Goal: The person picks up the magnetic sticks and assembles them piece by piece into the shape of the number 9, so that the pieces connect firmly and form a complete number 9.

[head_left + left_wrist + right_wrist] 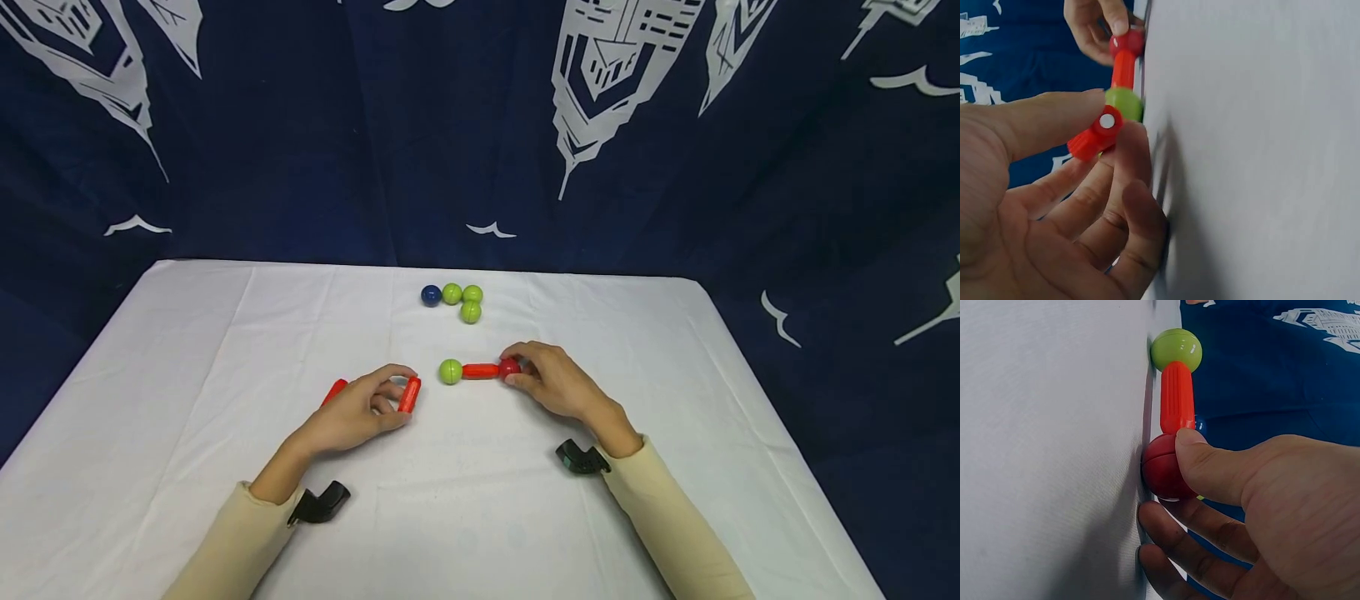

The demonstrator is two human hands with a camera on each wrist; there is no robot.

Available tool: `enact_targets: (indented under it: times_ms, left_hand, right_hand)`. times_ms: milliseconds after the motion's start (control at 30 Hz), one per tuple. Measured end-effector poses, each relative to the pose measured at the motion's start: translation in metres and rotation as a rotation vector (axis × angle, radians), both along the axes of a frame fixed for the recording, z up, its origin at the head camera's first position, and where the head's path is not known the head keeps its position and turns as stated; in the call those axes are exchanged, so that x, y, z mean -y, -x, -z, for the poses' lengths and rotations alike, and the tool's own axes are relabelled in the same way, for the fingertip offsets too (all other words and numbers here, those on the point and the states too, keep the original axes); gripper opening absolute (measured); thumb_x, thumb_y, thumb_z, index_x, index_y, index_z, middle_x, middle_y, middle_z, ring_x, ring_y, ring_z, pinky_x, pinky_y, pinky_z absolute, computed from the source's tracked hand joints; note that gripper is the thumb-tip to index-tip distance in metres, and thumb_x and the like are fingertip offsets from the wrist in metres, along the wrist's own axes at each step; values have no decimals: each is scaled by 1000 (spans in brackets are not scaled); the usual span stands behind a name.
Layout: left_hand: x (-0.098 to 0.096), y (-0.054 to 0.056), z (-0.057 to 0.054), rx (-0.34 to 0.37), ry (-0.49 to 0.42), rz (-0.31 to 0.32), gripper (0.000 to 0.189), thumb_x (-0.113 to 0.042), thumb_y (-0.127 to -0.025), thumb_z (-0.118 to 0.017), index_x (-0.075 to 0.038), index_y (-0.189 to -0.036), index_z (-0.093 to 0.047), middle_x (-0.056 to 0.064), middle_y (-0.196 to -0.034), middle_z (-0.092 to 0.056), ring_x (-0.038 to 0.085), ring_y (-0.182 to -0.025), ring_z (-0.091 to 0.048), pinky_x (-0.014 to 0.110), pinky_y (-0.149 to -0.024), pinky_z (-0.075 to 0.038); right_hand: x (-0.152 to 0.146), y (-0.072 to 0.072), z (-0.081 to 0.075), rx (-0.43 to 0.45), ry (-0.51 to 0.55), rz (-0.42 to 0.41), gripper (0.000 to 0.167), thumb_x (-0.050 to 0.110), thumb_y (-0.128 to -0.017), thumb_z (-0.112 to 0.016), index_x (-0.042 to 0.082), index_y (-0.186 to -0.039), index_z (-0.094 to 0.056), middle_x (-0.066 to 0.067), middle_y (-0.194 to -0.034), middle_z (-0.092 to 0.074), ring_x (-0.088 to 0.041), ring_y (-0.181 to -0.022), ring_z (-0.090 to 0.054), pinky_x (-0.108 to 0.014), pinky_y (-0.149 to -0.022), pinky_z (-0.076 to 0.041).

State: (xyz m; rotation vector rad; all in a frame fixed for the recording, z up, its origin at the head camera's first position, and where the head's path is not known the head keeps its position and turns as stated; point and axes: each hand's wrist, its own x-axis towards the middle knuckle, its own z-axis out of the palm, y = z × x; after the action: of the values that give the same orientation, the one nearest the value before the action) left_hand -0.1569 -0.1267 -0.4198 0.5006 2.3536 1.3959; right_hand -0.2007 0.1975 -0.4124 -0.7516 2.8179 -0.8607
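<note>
1. So my left hand (356,412) has the loose rod (409,395) pinched between thumb and fingers, and my right hand (558,383) is gripping the red ball (507,367).
2. That ball is the right end of a little chain on the bench (487,500): red ball, chain rod (480,372), then the end green ball (450,372), running pretty much left-right in front of me.
3. Main thing: the end green ball is just right of my left fingertips, so that's my nearer hand. Loose rod's not touching it, and points mostly away from me, roughly crosswise to the chain.
4. Count: three rods (the third rod (335,390) is half hidden behind my left hand), one red ball, one blue ball (431,295), four green, three of those farther back (470,312).
</note>
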Motion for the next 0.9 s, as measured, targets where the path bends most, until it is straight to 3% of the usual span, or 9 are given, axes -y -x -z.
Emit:
enact_targets:
  times_ms: [167,300,467,667,900]
  left_hand:
    - [-10,-1,4,109,-105,-35,54,-4,-91,-71,-9,-139,-49,12,-112,-68,18,-85,-64,24,-77,-51]
    - [-18,-2,5,134,-130,-33,59,-3,-93,-66,-11,-146,-41,13,-114,-69,20,-86,-68,28,-82,-53]
    - [-27,-2,8,127,-128,7,56,-2,-95,-61,-19,-145,-41,13,-109,-69,20,-81,-67,31,-80,-51]
    - [-38,0,9,124,-173,56,38,1,-96,-57,-10,-133,-55,14,-106,-69,21,-81,-66,27,-75,-52]
    - [-44,3,6,78,-129,59,36,-3,-94,-63,-9,-129,-57,12,-104,-71,18,-78,-61,24,-71,-46]
  right_hand:
    - [1,1,0,16,-9,3,30,20,-95,-70,10,-123,-66,-4,-110,-68,-17,-89,-57,-34,-82,-49]
    - [1,2,-1,8,-15,2,30,21,-96,-69,10,-123,-66,-3,-111,-68,-17,-89,-57,-34,-83,-49]
    - [-1,2,-1,7,-20,6,30,21,-96,-69,11,-123,-66,-3,-111,-68,-17,-88,-57,-34,-82,-48]
    - [-2,2,-2,7,-30,17,30,21,-96,-69,11,-124,-65,-3,-111,-67,-18,-88,-56,-34,-82,-47]
    - [1,1,-1,7,-15,14,29,19,-96,-69,10,-123,-66,-2,-105,-66,-16,-84,-55,-30,-76,-46]
